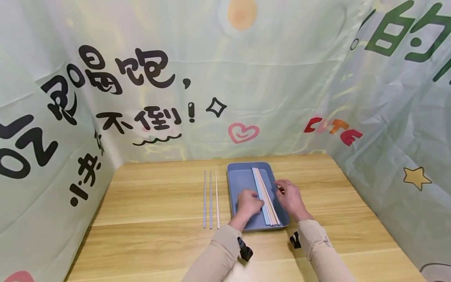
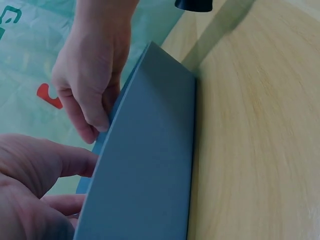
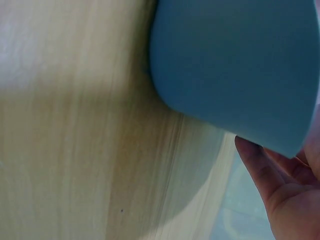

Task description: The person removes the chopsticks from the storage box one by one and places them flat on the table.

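Observation:
A bundle of several thin pastel chopsticks (image 1: 266,192) lies slanted inside a blue-grey rectangular tray (image 1: 241,172). Over the tray's left half reaches my left hand (image 1: 249,201), its fingertips right at the bundle's left side. In the left wrist view the thumb and a finger of this left hand (image 2: 30,180) extend apart, their tips hidden behind the tray wall (image 2: 145,150). At the tray's right rim is my right hand (image 1: 290,197), fingers loosely bent and pointing toward the bundle. The right wrist view has one finger of the right hand (image 3: 295,195) at the rim.
Left of the tray, three separate chopsticks (image 1: 211,199) lie side by side on the wooden table (image 1: 151,199). Printed fabric curtains (image 1: 197,78) enclose the back and both sides. Black wrist cameras (image 1: 244,250) sit at both beige sleeves.

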